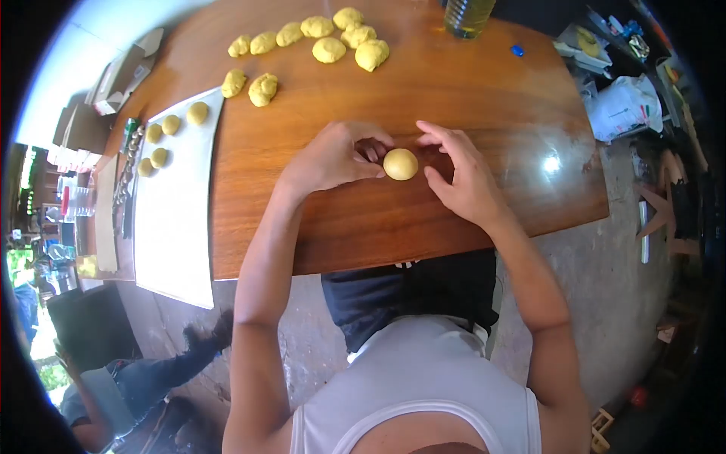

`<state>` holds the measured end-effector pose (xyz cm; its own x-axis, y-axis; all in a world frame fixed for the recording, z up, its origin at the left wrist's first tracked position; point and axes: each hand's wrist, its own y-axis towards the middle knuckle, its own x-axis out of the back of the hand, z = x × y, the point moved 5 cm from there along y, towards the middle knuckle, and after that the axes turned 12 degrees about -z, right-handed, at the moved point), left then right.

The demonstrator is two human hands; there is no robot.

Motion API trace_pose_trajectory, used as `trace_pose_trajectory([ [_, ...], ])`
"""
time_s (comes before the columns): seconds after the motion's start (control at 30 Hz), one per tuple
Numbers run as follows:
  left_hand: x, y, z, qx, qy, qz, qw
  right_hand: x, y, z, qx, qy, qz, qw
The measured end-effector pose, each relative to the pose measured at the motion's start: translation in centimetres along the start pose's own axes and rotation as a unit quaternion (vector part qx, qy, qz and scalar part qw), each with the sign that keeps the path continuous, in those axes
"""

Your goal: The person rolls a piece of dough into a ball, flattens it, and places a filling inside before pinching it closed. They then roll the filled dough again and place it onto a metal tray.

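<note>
A smooth, round yellow dough ball (401,164) rests on the wooden table (340,234) between my hands. To its left, my left hand (336,157) has its fingers bent and its thumb apart from them. The thumb tip is at the ball's edge, perhaps touching it. On the other side, my right hand (465,174) is open, thumb and fingers spread, a small gap from the ball. Rough dough lumps (316,27) lie in a group at the table's far side. Several smooth balls (197,113) sit on a pale tray (175,219) at the left.
A bottle of yellow liquid (467,17) stands at the far edge, with a blue object (516,51) to its right. Cardboard boxes (125,76) are at far left. A white bag (626,106) lies beyond the right edge. Another person (136,386) sits at lower left.
</note>
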<state>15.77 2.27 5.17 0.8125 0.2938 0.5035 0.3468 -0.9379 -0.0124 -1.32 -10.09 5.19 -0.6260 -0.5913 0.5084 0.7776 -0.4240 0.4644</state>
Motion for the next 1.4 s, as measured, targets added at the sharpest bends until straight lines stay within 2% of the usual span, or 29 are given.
trace_pose_trajectory([
  [0.03, 0.1, -0.4, 0.0, -0.011, 0.006, -0.003, 1.0, -0.3, -0.6, -0.5, 0.01, -0.004, -0.008, 1.0],
  [0.07, 0.5, -0.9, 0.3, 0.042, -0.103, -0.027, 0.993, -0.4, -1.3, -2.1, -0.089, 0.11, -0.064, 0.988],
  [0.1, 0.6, -1.5, 0.8, 0.096, -0.213, -0.049, 0.971, -0.2, -1.4, -2.7, -0.184, 0.223, -0.114, 0.951],
  [0.13, 0.2, -1.9, 0.8, 0.087, -0.21, -0.053, 0.972, -0.1, -1.7, -2.2, -0.175, 0.222, -0.116, 0.952],
  [0.2, -0.2, -2.8, 2.1, 0.205, -0.378, -0.192, 0.882, -0.5, -2.8, -1.2, -0.333, 0.392, -0.168, 0.841],
  [0.23, -0.8, -3.0, 2.0, 0.201, -0.376, -0.193, 0.884, -0.9, -3.0, -1.1, -0.339, 0.395, -0.173, 0.836],
  [0.3, -2.1, -3.4, 1.9, 0.231, -0.444, -0.2, 0.843, -1.8, -3.1, -0.5, -0.328, 0.398, -0.158, 0.842],
  [0.4, -2.3, -3.6, 1.8, 0.233, -0.444, -0.225, 0.835, -2.3, -3.2, -0.1, -0.318, 0.382, -0.146, 0.855],
  [0.63, -2.8, -3.8, 0.7, 0.218, -0.418, -0.26, 0.843, -2.7, -2.9, 1.0, -0.303, 0.3, -0.147, 0.893],
  [0.83, -3.3, -4.3, 0.8, 0.214, -0.426, -0.276, 0.835, -3.4, -3.3, 0.3, -0.309, 0.36, -0.17, 0.864],
  [0.97, -3.3, -4.3, 1.0, 0.201, -0.42, -0.29, 0.836, -3.7, -3.2, -0.1, -0.305, 0.365, -0.165, 0.864],
  [1.03, -3.3, -4.2, 0.9, 0.195, -0.42, -0.296, 0.836, -3.1, -3.0, -0.2, -0.284, 0.327, -0.174, 0.884],
  [1.13, -3.7, -4.0, 0.4, 0.204, -0.399, -0.302, 0.841, -3.4, -3.2, -0.5, -0.281, 0.337, -0.16, 0.884],
  [1.17, -3.0, -3.7, 0.0, 0.155, -0.272, -0.318, 0.895, -2.9, -3.1, -1.0, -0.254, 0.32, -0.181, 0.895],
  [1.2, -2.4, -4.0, -0.4, 0.109, -0.137, -0.334, 0.926, -2.2, -3.3, -1.6, -0.227, 0.306, -0.194, 0.904],
  [1.27, -3.0, -3.7, -4.0, 0.037, 0.119, -0.289, 0.949, 0.2, -3.8, -3.6, -0.208, 0.292, -0.255, 0.898],
  [1.33, -4.5, -2.8, -4.5, 0.027, 0.247, -0.313, 0.917, 1.1, -4.7, -5.5, -0.21, 0.295, -0.219, 0.906],
  [1.4, -5.6, -1.3, -4.9, 0.043, 0.26, -0.286, 0.921, 1.9, -5.3, -4.8, -0.164, 0.347, -0.163, 0.909],
])
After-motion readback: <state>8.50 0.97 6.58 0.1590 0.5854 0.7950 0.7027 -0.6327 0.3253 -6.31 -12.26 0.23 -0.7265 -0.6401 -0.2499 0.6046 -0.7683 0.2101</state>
